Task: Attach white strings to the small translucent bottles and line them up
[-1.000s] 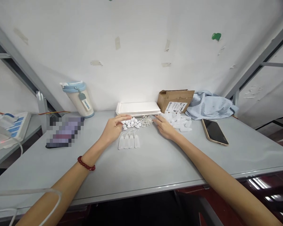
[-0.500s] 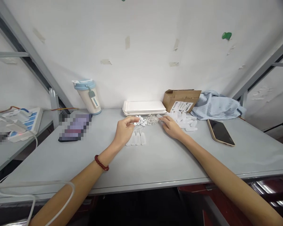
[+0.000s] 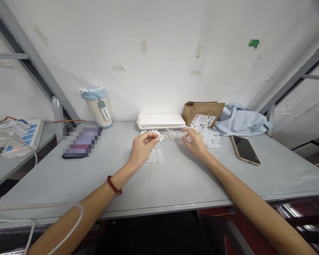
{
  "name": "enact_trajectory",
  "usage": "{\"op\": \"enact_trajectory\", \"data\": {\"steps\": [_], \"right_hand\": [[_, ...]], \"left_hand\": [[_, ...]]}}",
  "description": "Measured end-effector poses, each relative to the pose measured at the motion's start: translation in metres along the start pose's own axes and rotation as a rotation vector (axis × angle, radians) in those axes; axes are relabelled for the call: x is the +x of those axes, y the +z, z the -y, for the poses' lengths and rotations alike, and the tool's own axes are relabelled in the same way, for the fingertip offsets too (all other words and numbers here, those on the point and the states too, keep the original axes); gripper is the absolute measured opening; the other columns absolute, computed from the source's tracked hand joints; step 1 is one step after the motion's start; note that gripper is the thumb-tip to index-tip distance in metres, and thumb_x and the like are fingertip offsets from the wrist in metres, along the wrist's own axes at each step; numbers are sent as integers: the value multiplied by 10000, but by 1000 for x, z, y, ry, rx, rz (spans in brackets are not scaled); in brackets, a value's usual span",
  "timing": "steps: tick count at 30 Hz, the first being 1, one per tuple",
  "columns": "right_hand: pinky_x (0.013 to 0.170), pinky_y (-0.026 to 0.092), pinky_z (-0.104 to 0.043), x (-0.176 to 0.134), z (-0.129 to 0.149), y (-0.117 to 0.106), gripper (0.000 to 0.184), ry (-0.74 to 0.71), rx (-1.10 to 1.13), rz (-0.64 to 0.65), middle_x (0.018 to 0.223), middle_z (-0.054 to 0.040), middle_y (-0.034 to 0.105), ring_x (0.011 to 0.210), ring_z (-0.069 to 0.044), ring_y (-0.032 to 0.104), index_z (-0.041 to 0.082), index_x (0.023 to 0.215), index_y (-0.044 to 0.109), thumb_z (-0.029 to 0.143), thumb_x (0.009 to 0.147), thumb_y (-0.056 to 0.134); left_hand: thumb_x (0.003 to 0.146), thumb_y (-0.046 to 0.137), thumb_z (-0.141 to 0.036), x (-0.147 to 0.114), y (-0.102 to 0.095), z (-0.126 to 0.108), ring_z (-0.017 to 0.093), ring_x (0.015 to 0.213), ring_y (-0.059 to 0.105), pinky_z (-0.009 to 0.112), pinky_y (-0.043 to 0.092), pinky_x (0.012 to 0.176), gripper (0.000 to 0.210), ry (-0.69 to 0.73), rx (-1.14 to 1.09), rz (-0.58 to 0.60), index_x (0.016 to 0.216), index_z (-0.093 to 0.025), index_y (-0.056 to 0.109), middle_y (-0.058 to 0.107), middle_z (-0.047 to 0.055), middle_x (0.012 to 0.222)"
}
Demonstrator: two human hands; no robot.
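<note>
My left hand (image 3: 144, 147), with a dark red bead bracelet (image 3: 114, 185) at its wrist, is closed in a pinch beside a pile of small white pieces (image 3: 161, 137). What its fingertips hold is too small to make out. My right hand (image 3: 196, 143) pinches a translucent plastic piece (image 3: 179, 134) between thumb and fingers. Between the hands lies a heap of thin pale string loops (image 3: 169, 134). More translucent rounded pieces (image 3: 211, 138) are piled behind and right of my right hand. Below my left fingers, several translucent tags (image 3: 156, 156) lie in a row, partly covered by that hand.
A white flat box or tray (image 3: 161, 121) and an opened cardboard box (image 3: 202, 114) stand by the wall. At right are a light blue cloth (image 3: 241, 120) and a phone (image 3: 245, 150). A tumbler (image 3: 97, 108) and a blurred phone (image 3: 82, 142) are at left. A white cable (image 3: 77, 212) crosses my left forearm.
My left fingertips have come together and moved slightly right, beside the white pieces. My right hand has shifted slightly, still with the translucent piece. The whole view has moved a little.
</note>
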State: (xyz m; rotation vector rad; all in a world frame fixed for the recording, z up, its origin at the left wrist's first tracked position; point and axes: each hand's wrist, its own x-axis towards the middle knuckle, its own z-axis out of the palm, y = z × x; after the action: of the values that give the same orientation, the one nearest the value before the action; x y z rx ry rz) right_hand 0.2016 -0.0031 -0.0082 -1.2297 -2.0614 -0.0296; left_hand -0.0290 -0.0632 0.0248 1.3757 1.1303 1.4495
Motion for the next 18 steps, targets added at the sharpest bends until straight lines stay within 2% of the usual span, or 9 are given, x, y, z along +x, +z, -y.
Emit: {"op": "enact_trajectory", "data": {"steps": [3, 8, 10, 13, 18], "right_hand": [[786, 419, -381, 0, 3, -1, 181, -23, -1, -33, 791, -60, 557, 834, -241, 544, 193, 974, 571, 209, 816, 484], [709, 427, -333, -1, 14, -7, 128, -76, 108, -57, 744, -40, 527, 759, -207, 540, 179, 902, 579, 248, 808, 526], [687, 431, -312, -2, 22, -10, 130, -72, 177, -22, 733, -27, 524, 733, -189, 541, 180, 903, 584, 260, 809, 547], [672, 430, -294, -6, 34, -10, 132, -64, 256, 61, 716, -10, 535, 708, -169, 540, 190, 899, 597, 279, 805, 573], [653, 427, -275, -13, 49, 0, 118, -119, 334, 196, 734, -12, 553, 690, -146, 532, 178, 883, 615, 257, 804, 576]], "left_hand": [[694, 693, -284, -1, 1, 0, 156, 762, 633, 287, 500, 749, 180, -12, -8, 13, 809, -148, 666, 678, 31, 776], [722, 678, -290, -3, 4, 0, 171, 762, 662, 297, 516, 735, 170, -33, 1, 42, 807, -144, 664, 680, 39, 803], [728, 672, -294, -5, 6, 1, 178, 755, 673, 302, 524, 721, 174, -48, -25, 61, 814, -143, 660, 676, 41, 818], [713, 685, -295, -7, 10, 2, 170, 689, 668, 303, 532, 679, 182, -79, -52, 104, 804, -142, 646, 660, 23, 733], [719, 668, -278, -13, 14, 0, 139, 632, 631, 270, 513, 629, 145, -69, -42, 242, 780, -152, 632, 633, 3, 673]]}}
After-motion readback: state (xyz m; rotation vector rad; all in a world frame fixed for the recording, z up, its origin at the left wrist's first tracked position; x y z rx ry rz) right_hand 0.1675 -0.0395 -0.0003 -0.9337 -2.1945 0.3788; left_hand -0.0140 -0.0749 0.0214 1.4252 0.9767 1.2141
